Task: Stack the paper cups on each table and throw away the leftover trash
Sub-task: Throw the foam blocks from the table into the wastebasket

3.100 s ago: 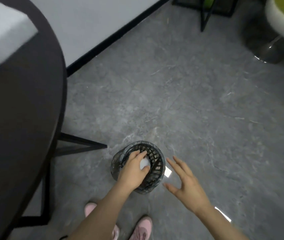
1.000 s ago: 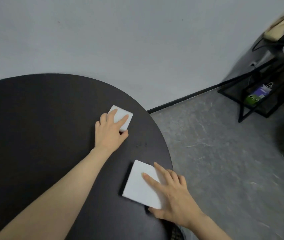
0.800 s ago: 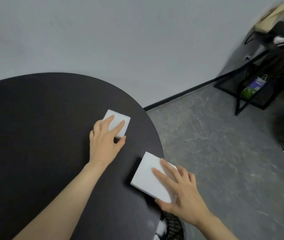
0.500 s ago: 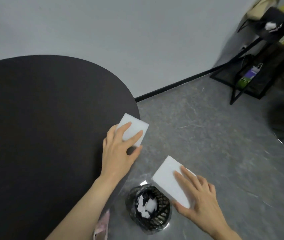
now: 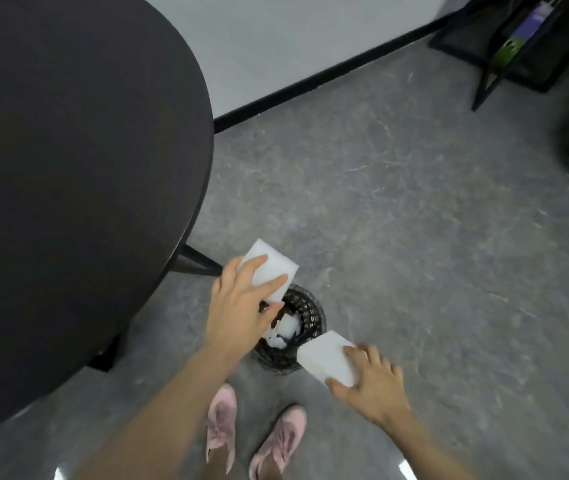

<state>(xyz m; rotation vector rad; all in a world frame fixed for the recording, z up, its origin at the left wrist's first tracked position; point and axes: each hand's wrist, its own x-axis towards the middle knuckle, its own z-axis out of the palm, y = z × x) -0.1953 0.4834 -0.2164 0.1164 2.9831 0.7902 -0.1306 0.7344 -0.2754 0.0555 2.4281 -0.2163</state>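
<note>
Two white blocks hang over the black mesh bin [image 5: 305,317]. Left hand [image 5: 241,306] holds the far block [image 5: 269,268] in its grip above the rim; right hand [image 5: 369,382] pinches the near block [image 5: 324,358] beside it.

1. A single view is given, taken from a camera worn on the person's head.
2. The view is aimed steeply down and slightly forward, so the floor [image 5: 397,209] fills most of the frame.
3. Both hands are seen from above at close range, with the person's shoes [image 5: 252,431] at the bottom edge.
4. The dark round surface [image 5: 68,168] is cut off at the left, and the wall [image 5: 293,29] is caught along the top.
5. Straight lines are bowed by the wide-angle lens.
</note>
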